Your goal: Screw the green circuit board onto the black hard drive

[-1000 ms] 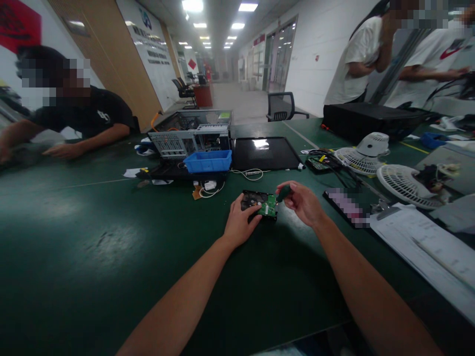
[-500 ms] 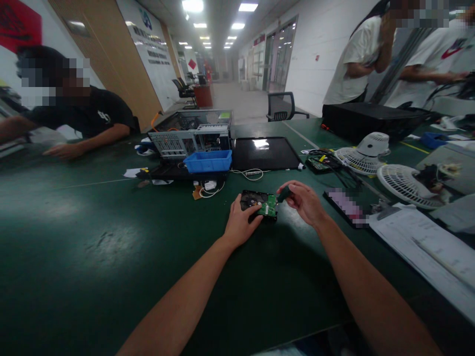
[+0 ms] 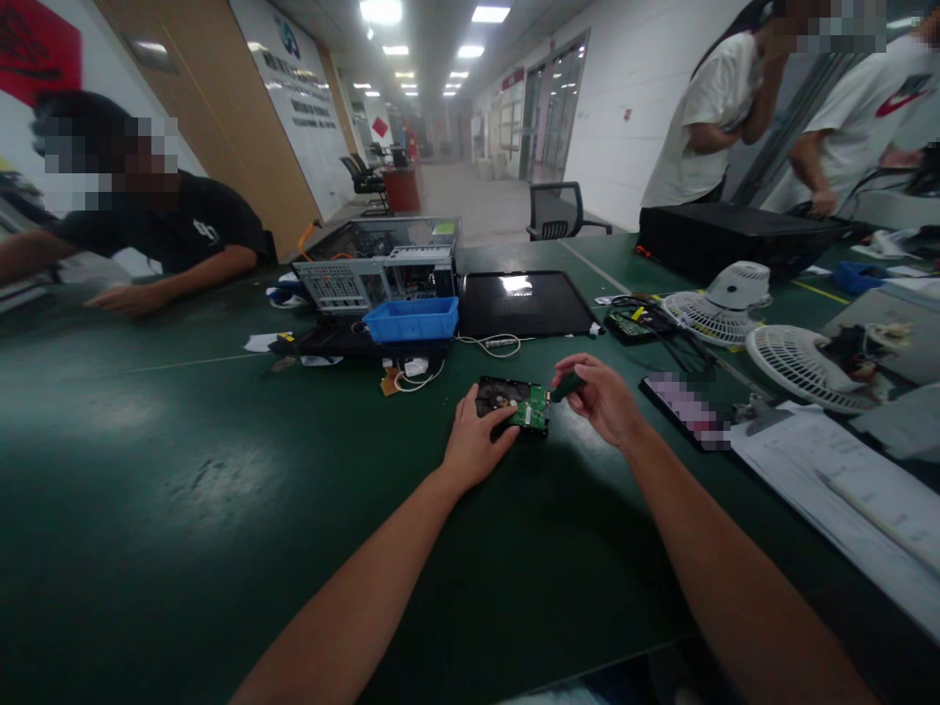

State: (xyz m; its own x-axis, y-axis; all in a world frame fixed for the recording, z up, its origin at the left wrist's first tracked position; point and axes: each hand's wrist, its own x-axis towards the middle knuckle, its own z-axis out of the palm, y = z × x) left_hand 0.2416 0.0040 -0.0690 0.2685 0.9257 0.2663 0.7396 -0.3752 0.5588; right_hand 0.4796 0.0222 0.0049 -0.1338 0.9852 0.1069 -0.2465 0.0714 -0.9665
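A hard drive (image 3: 530, 411) lies on the green table with its circuit board up. My left hand (image 3: 476, 436) grips it from the left, fingers across the top and thumb by the near edge. At the drive's right end, my right hand (image 3: 598, 397) pinches a short dark tool (image 3: 565, 385) between thumb and fingers. The tool slants down toward the drive's connector edge; its kind and whether its tip touches are too small to tell.
Beyond stand an opened computer case (image 3: 374, 269), a blue bin (image 3: 411, 320) and a black panel (image 3: 525, 304). To the right are a phone (image 3: 686, 411), a clipboard with papers (image 3: 844, 499), cables and white fan parts (image 3: 800, 367). Other people are around the table.
The dark tool in my right hand has tilted slightly, and that hand has shifted a little. My left hand and the drive stay put. At far right, a co-worker's arm has lowered.
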